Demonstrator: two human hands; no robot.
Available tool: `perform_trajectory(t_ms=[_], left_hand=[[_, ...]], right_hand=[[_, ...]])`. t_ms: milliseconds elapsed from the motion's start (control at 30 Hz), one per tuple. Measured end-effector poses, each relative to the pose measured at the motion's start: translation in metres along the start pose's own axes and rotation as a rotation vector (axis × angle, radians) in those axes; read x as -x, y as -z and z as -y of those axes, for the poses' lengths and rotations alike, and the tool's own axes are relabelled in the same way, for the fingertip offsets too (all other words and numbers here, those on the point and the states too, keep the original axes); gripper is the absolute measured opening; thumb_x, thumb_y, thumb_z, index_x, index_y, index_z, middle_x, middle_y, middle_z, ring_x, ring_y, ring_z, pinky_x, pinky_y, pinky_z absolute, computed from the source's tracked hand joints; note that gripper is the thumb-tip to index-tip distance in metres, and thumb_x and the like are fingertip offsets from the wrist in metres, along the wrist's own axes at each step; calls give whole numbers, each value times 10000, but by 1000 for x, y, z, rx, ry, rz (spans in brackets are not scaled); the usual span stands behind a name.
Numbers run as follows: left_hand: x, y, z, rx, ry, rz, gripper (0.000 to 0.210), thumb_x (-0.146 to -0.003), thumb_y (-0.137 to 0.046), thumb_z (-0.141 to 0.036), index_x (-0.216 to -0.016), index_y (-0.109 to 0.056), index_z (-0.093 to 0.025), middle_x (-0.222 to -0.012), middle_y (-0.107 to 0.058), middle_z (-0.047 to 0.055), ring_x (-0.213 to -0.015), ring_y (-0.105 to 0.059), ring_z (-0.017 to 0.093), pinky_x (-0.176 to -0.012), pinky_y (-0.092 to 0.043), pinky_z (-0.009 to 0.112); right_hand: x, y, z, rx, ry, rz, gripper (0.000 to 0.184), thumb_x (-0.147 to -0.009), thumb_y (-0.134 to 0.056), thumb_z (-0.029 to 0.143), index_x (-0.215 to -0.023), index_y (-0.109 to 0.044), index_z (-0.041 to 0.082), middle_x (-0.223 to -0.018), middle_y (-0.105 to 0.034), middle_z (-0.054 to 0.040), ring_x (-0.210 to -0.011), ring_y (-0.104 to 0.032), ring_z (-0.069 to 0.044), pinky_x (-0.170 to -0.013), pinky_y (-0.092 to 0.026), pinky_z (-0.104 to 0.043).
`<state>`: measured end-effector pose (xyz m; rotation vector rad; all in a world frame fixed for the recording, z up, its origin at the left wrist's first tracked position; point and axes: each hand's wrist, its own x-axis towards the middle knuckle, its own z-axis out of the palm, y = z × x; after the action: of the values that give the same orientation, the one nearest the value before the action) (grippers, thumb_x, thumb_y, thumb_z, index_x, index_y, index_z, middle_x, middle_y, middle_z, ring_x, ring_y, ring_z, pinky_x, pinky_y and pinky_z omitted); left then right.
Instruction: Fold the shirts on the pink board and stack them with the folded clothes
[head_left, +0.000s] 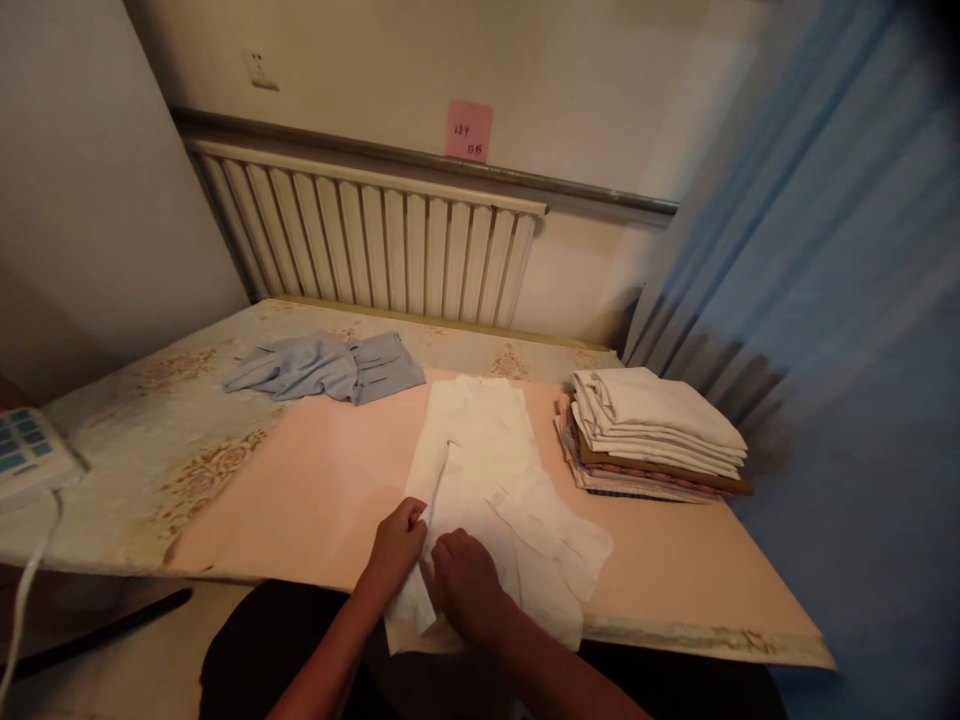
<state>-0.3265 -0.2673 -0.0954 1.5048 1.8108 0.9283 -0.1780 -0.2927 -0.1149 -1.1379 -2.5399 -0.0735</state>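
Observation:
A white garment (480, 450), which looks like a shirt or blouse, lies spread on the pink sheet, its lower end hanging slightly over the near table edge. My left hand (401, 535) pinches the cloth at its left side, near a long opening. Close beside it, my right hand (466, 580) is closed on the same cloth, fingers curled down and partly hidden. Between the two hands a strip of the white fabric is lifted and folded. One sleeve-like flap (577, 550) spreads out to the right.
A crumpled blue-grey garment (330, 368) lies at the back left. Folded cloths (652, 425) are stacked at the right, beside a blue curtain (862, 400). The pink sheet (322, 470) covers part of a floral tablecloth (187, 380). A white device (34, 455) with a cable stands far left.

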Motion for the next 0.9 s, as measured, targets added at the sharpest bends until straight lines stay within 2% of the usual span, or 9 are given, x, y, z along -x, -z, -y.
perform_trajectory(t_ms=[133,233,333,400,467,633,767,833,900], left_hand=[[0,0,0,-19,-6,10,153,-759,-460,-110,-794,-579,-200,-650,-531,-51,-652,-516,128,-648,-371,230],[1,1,-1,-35,0,23,164,-762,-461,-104,-801,-589,-199,-657,-548,-49,-657,-527,128,-649,-371,230],[1,1,-4,-45,22,36,176,-768,-469,-111,-837,-606,-198,-669,-565,-42,-684,-547,137,-664,-377,235],[1,0,-5,-47,31,42,176,-771,-472,-111,-843,-607,-199,-676,-570,-39,-699,-555,141,-673,-381,237],[2,-3,-5,-53,18,49,181,-774,-465,-104,-841,-604,-199,-683,-576,-36,-700,-557,140,-675,-383,237],[3,-9,0,-89,-65,127,144,-837,-470,-207,-856,-612,-203,-719,-623,-18,-709,-581,151,-688,-418,253],[-1,-14,6,-264,-289,-15,292,-905,-389,-250,-1056,-625,-169,-1050,-666,87,-1018,-587,216,-916,-437,353],[-7,-21,12,-362,-415,-81,379,-918,-360,-236,-1213,-575,-134,-1264,-594,135,-1231,-482,248,-1046,-363,413],[-12,-30,20,-447,-495,-54,431,-928,-347,-243,-1296,-527,-111,-1393,-505,146,-1348,-371,259,-1102,-309,434]], right_hand=[[-1,6,1,-89,46,40,103,-879,-523,175,-790,-573,188,-803,-625,-35,-799,-544,-183,-759,-442,-297],[-3,12,-12,-213,-5,76,137,-918,-502,224,-824,-596,197,-818,-651,-16,-805,-574,-162,-754,-462,-270],[-8,9,-31,-236,-86,-19,198,-943,-435,201,-1010,-620,178,-1039,-671,-64,-996,-588,-175,-886,-462,-305],[-12,0,-42,-199,-39,-60,290,-924,-465,217,-1187,-570,152,-1271,-586,-114,-1221,-488,-218,-1027,-392,-380],[-13,-11,-47,-158,43,-26,422,-896,-530,279,-1292,-504,135,-1394,-485,-141,-1339,-364,-264,-1100,-308,-459],[-12,-20,-46,-128,81,53,516,-874,-546,315,-1352,-456,144,-1439,-434,-142,-1396,-260,-273,-1144,-201,-511],[-12,-13,-45,-122,94,75,590,-856,-542,280,-1416,-389,169,-1455,-420,-124,-1403,-243,-263,-1149,-196,-508],[-13,-12,-46,-121,98,68,594,-859,-539,284,-1419,-386,159,-1454,-419,-131,-1400,-248,-268,-1148,-202,-511],[-12,-13,-46,-123,96,58,585,-865,-535,284,-1416,-390,151,-1455,-418,-135,-1403,-246,-271,-1149,-204,-514]])
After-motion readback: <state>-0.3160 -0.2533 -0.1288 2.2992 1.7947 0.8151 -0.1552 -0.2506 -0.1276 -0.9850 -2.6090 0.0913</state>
